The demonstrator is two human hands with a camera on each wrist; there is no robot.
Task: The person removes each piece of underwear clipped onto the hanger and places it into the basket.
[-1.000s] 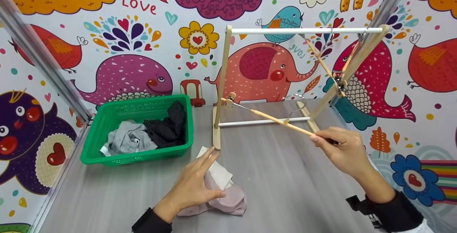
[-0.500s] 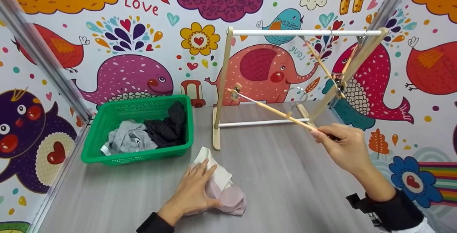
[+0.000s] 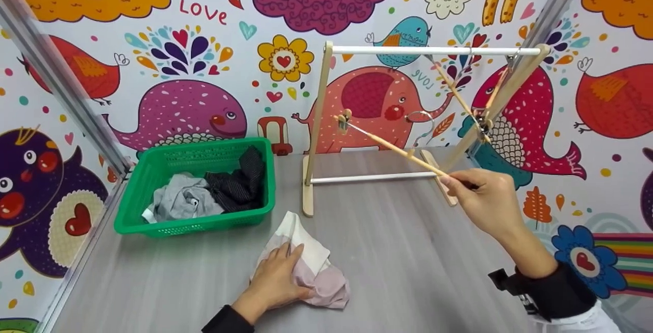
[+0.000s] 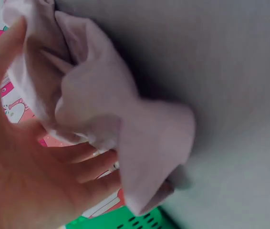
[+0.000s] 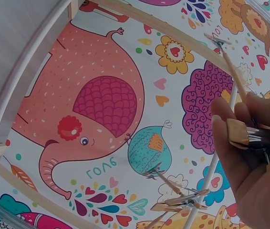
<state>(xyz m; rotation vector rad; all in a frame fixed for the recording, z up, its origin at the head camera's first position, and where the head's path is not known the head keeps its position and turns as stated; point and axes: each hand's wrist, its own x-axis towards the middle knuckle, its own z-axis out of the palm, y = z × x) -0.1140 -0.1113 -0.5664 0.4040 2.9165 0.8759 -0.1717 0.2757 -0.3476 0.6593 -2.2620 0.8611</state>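
Observation:
My left hand (image 3: 275, 278) lies over a crumpled pale pink garment with a white band (image 3: 317, 255) on the table, gathering its fabric between thumb and fingers. In the left wrist view, folds of the pink garment (image 4: 97, 90) fill the space between the thumb and fingers, and some fingertips are hidden behind it. My right hand (image 3: 484, 200) grips one end of a wooden clip hanger (image 3: 393, 148), holding it in the air before the rack. The hanger's free end, with a metal clip (image 3: 344, 121), points left and up; its wire hook (image 3: 422, 113) faces the back.
A small drying rack (image 3: 317, 119) with white rods stands at the back right. Other wooden hangers (image 3: 456, 91) hang at its right end. Left of it, a green basket (image 3: 127, 205) holds a grey garment (image 3: 186, 198) and a dark striped one (image 3: 237, 185). Patterned walls enclose the table.
My left hand has come down and back onto the pink garment, its fingers bending into the fabric. The hanger in my right hand has tilted, its clip end rising and shifting right.

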